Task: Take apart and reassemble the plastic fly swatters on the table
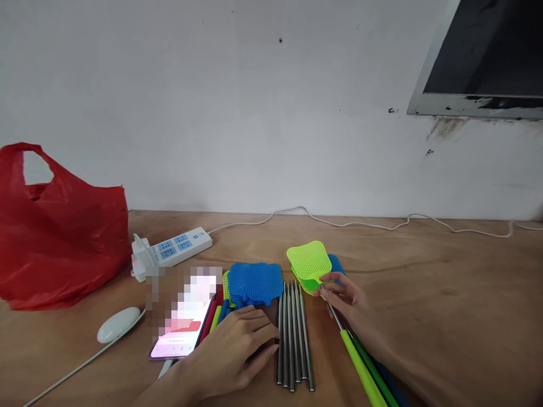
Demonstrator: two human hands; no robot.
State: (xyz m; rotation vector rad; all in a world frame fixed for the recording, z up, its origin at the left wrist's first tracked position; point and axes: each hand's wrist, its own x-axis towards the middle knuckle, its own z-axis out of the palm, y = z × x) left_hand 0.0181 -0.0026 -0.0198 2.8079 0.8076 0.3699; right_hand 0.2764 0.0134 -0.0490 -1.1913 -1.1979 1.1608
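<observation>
My right hand [345,299] is closed in a pinch on the thin metal shaft of a yellow-green fly swatter [309,260], just below its mesh head. This swatter lies over a green one and a blue swatter [336,264], their handles running toward the lower right. My left hand [237,350] rests palm down with loosely bent fingers, thumb and index apart, beside several metal rods [292,339] laid side by side. Beyond it are several blue swatter heads [257,281], with blue, yellow-green and red handles partly hidden under the hand.
A lit phone [180,345] lies left of the swatters, plugged into a cable. Behind it sits a white power strip [184,247] with a charger and a cord along the wall. A white oval device [119,325] and a red plastic bag [63,243] stand at the left.
</observation>
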